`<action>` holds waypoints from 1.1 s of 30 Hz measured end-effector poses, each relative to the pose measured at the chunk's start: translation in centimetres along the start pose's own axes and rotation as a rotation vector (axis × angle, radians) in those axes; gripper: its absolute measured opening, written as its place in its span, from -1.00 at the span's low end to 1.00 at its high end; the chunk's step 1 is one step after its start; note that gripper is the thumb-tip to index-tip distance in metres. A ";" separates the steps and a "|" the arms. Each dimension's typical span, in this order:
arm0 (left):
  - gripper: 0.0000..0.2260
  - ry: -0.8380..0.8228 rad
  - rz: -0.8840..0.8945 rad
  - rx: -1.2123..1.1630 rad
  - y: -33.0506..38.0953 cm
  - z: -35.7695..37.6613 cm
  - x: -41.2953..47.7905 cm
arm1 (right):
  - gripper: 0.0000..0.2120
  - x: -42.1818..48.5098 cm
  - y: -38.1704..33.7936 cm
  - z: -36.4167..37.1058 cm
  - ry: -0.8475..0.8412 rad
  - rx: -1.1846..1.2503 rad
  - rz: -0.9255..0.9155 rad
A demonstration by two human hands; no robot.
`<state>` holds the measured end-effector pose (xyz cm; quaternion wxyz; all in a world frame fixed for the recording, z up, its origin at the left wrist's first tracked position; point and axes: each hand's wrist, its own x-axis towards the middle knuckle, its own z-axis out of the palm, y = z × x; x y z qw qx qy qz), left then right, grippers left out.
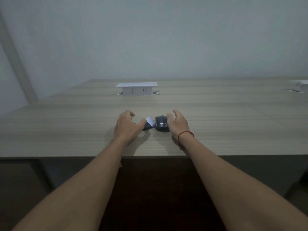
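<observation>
A black computer mouse [160, 125] with white lettering lies on the wooden table [225, 127], near its front edge. My right hand [178, 125] is against the mouse's right side, with the thumb at its edge and the fingers loosely lifted above it. Just left of the mouse a small pale blue-white piece [150, 121] leans on a dark curved part [146, 127]. My left hand [127, 126] arches over that dark part, thumb pressed on it and fingers curled down around its hidden left end. A red string bracelet [183, 135] circles my right wrist.
A white pop-up socket box [137, 88] stands raised from the table at the middle back. Another white fitting [301, 85] with a cable hole sits at the far right. A pale wall rises behind the table, and the floor below its front edge is dark.
</observation>
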<state>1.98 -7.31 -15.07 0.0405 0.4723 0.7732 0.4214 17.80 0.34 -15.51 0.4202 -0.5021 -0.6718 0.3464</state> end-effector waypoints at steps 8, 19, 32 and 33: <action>-0.76 -0.111 0.158 0.119 -0.3 0.9 0.3 | -0.53 -0.6 0.0 0.3 -0.052 -0.307 -0.314; -0.74 0.066 0.106 0.276 2.3 4.0 2.1 | -0.63 2.1 1.0 -1.4 0.070 -0.273 -0.159; -0.27 -0.032 0.009 0.374 1.5 2.4 -1.5 | -0.65 -2.2 1.4 -4.1 0.011 -0.212 -0.038; -0.27 -0.052 -0.015 0.392 2.0 2.1 -2.2 | -0.59 -2.9 1.3 -4.3 0.003 -0.273 -0.032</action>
